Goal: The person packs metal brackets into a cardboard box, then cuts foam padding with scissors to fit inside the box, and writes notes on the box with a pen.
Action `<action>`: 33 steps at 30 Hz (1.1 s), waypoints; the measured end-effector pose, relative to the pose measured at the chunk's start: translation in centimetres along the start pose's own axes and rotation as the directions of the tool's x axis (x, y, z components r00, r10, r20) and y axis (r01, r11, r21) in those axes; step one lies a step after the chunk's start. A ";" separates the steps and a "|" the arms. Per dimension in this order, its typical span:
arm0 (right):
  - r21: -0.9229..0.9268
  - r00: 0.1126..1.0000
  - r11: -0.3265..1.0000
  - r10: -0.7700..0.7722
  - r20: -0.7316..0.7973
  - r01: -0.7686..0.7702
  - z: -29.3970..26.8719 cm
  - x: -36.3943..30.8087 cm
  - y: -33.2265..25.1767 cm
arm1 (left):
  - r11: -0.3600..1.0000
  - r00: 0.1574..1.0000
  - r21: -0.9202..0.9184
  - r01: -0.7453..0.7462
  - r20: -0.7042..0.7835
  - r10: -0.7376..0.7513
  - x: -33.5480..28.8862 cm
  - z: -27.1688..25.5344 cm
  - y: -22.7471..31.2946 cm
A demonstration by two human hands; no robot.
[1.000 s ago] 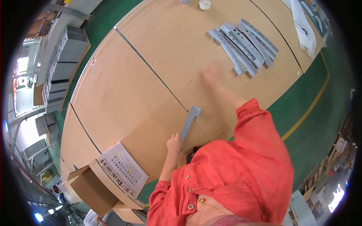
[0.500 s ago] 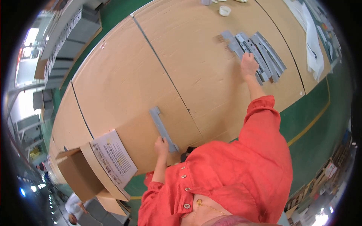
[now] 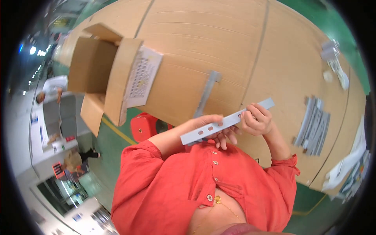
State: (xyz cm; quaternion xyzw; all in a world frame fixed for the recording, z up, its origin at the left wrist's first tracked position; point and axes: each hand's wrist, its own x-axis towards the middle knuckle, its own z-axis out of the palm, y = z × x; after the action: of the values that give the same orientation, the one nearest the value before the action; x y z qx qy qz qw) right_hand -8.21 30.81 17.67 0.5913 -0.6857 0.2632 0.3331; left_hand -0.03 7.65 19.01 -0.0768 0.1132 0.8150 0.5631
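Observation:
A grey metal strip with a row of holes point(image 3: 192, 137) is held slantwise in front of my body. My right hand point(image 3: 256, 120) has its fingers wrapped round it near its upper right end. My left hand point(image 3: 224, 137) is behind the strip's middle, thumb along the upper edge and fingers showing below. Another grey metal strip with bent ends point(image 3: 205, 96) lies on the cardboard-covered table point(image 3: 188, 43), just beyond my left hand. Off to the right, a pile of grey metal strips point(image 3: 313, 125) lies on the same surface.
An open cardboard box point(image 3: 111, 82) stands at the left beside a printed sheet point(image 3: 145, 78). A red stool point(image 3: 143, 127) is below the table edge. White wrapping point(image 3: 346, 166) lies at the far right. Other people point(image 3: 55, 88) are in the left background.
My view has turned to the right. My right hand has come from the pile to my front with a metal strip. My left hand has let go of the strip on the table.

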 end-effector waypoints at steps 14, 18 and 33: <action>0.285 -0.019 -0.189 0.861 0.508 -0.940 14.2 4.0 -7.0 | 0.581 0.479 0.810 -0.076 -0.481 0.734 -1.2 -6.9 0.5; 0.331 -0.254 -0.448 0.833 0.491 -0.830 17.2 1.2 -7.4 | 0.399 0.517 0.879 0.262 -0.477 0.711 -1.2 -10.4 -1.2; -0.377 -0.225 -0.098 0.924 0.308 -0.921 24.7 -0.9 -5.7 | 0.206 -0.034 0.900 0.384 -0.209 0.977 -5.2 -20.8 -6.1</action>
State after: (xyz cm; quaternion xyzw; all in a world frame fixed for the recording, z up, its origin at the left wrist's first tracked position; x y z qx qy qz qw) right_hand -6.07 11.81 1.02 -0.0750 -0.9497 0.2595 -0.1581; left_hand 7.51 -0.59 -0.29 -0.2143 0.8702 0.4405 -0.0529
